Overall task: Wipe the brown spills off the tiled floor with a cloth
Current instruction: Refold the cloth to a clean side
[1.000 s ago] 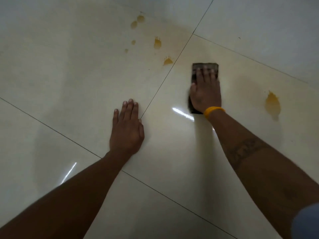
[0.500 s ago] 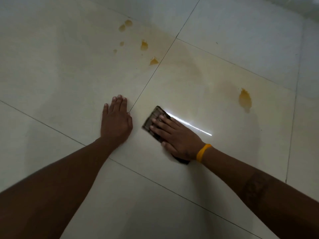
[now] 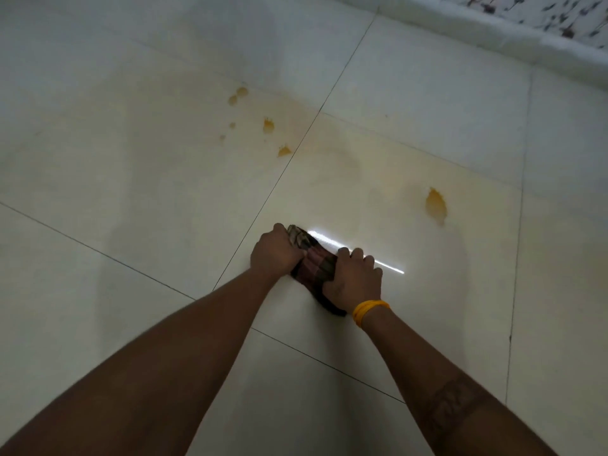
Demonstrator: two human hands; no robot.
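The floor is large glossy cream tiles with thin dark grout lines, meeting a pale skirting at its far right edge, with a bright streak of glare near the middle. Brown spills — a cluster of small spots toward the far side and a bigger blot to the right — sit amid faint yellowish smears. The dark checked cloth, bunched on the floor, is gripped by both hands — left hand and right hand, fingers curled round it.
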